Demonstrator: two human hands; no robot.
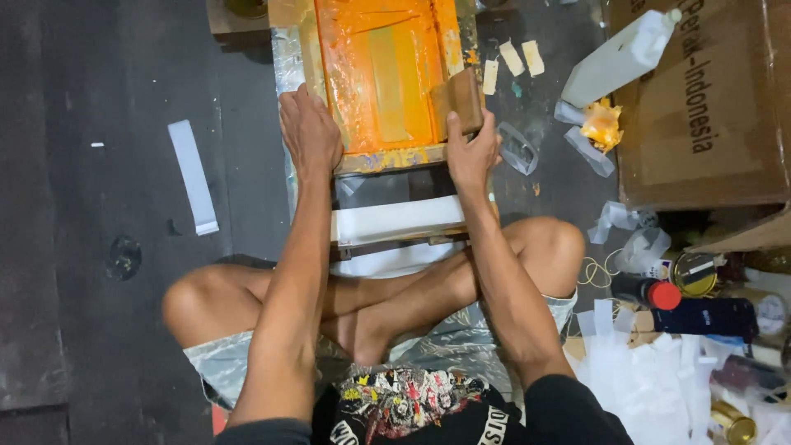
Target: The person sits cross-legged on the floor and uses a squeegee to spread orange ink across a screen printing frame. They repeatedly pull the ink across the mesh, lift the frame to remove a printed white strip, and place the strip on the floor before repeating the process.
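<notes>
Wet glossy orange ink on screen; wooden squeegee block; matt cardboard box.

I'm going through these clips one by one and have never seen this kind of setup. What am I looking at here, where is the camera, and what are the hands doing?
There is one picture, taken from a camera worn on a person's head, looking down at their own arms and crossed legs as they sit on a dark floor. No machine is involved, only two bare hands. In front of them lies a rectangular frame smeared with orange ink. The left hand rests flat on the frame's left edge. The right hand grips a brown wooden block standing in the ink. To the right are a brown cardboard box, a white plastic bottle, a dark bottle with a red cap, tins and scraps of pale tape.
</notes>
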